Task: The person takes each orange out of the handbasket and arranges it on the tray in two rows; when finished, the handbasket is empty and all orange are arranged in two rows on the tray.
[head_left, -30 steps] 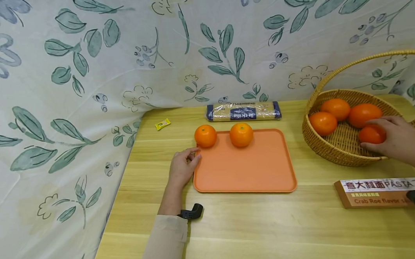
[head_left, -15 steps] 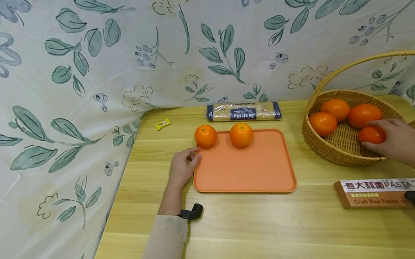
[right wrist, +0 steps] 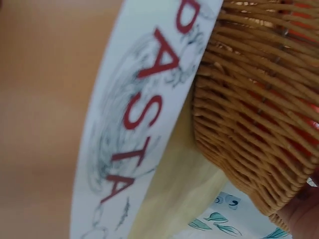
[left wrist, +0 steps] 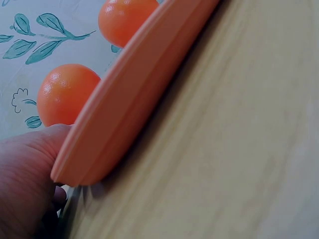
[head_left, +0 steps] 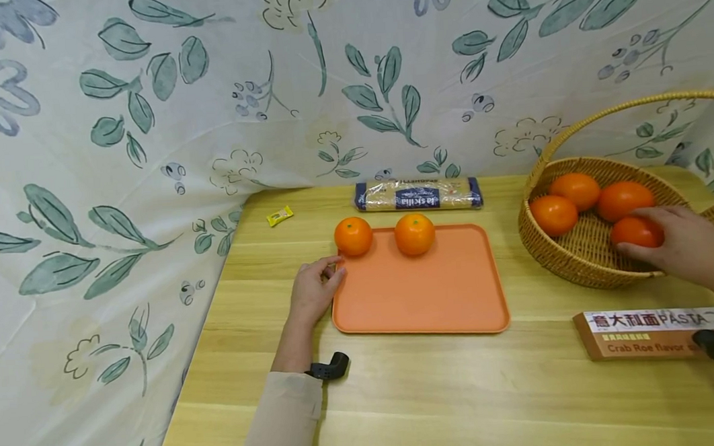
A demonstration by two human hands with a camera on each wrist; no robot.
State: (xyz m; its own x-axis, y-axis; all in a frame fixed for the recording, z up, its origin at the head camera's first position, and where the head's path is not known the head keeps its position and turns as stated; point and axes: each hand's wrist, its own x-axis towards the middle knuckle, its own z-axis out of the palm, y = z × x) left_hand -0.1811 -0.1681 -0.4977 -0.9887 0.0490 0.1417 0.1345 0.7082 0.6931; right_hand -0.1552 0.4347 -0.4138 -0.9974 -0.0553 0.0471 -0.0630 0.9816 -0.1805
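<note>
My left hand (head_left: pixel 316 289) grips the left rim of an orange rectangular tray (head_left: pixel 424 293), thumb at the edge. In the left wrist view the tray's side wall (left wrist: pixel 124 104) is close up beside the thumb. Two tangerines (head_left: pixel 415 234) stand along the tray's far side, the left one (head_left: pixel 354 236) at its corner. Over at the right, my right hand (head_left: pixel 688 243) holds a red tomato (head_left: pixel 635 232) low inside a wicker basket (head_left: pixel 549 257). Several orange-red tomatoes (head_left: pixel 625 200) lie around it in there. The basket's wall hides the held tomato in the right wrist view.
A pasta box (head_left: pixel 636 343) lies in front of the basket, under the right wrist. Behind the tray is a spaghetti packet (head_left: pixel 417 195), and a small yellow wrapped candy (head_left: pixel 280 215) is at the back left. The basket's handle (head_left: pixel 605 110) arches over it. Patterned cloth (head_left: pixel 301 84) hangs behind.
The right hand and its tomato have shifted very slightly left within the basket. My left hand stays on the tray's rim.
</note>
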